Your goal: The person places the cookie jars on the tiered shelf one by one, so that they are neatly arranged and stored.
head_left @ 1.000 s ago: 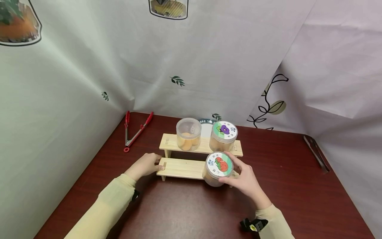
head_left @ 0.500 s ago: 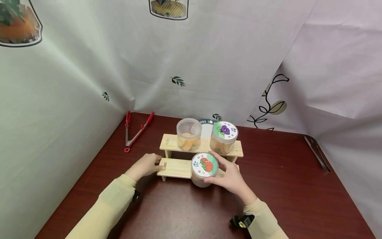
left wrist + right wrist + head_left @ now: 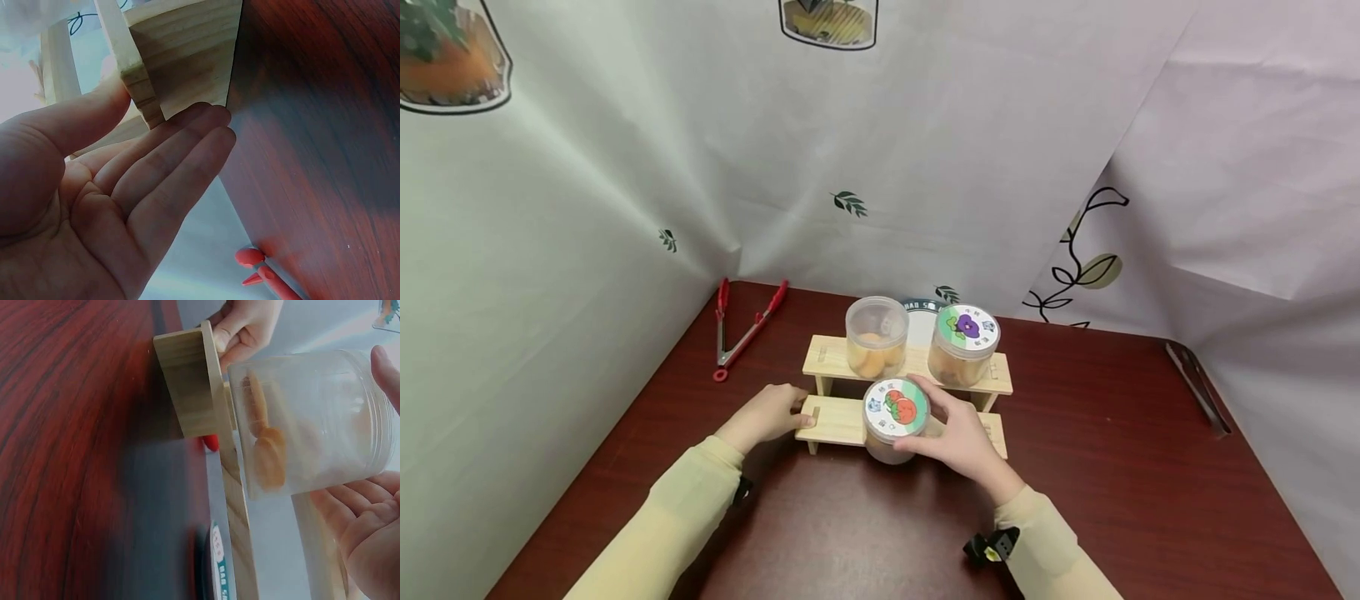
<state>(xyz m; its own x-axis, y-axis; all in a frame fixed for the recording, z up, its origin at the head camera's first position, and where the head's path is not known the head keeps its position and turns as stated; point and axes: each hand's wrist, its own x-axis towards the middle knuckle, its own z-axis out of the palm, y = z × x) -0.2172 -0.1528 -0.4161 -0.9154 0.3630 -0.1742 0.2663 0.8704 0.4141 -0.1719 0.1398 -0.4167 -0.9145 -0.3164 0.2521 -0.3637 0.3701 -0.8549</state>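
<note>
In the head view my right hand [image 3: 958,437] grips a clear round jar [image 3: 895,408] by its rim, thumb in front and fingers behind. Its lid carries tomato-like red fruit on white and green. The jar is upright at the middle of the lower step of a two-step wooden rack [image 3: 831,417]. Orange-brown pieces lie at the jar's bottom [image 3: 269,456] in the right wrist view. My left hand [image 3: 767,417] holds the lower step's left end, thumb on top. In the left wrist view, its straight fingers [image 3: 169,181] lie against the rack's end.
On the upper step stand a jar [image 3: 877,342] of orange pieces and a purple-flower-lidded jar [image 3: 964,346]. Behind them shows part of a white plate [image 3: 921,321]. Red-handled tongs [image 3: 745,342] lie at the back left, dark tongs [image 3: 1197,387] by the right edge. Cloth walls enclose the table.
My right hand has moved the tomato-lidded jar left along the lower step, from its right end to about the middle. My left hand has stayed on the rack's left end.
</note>
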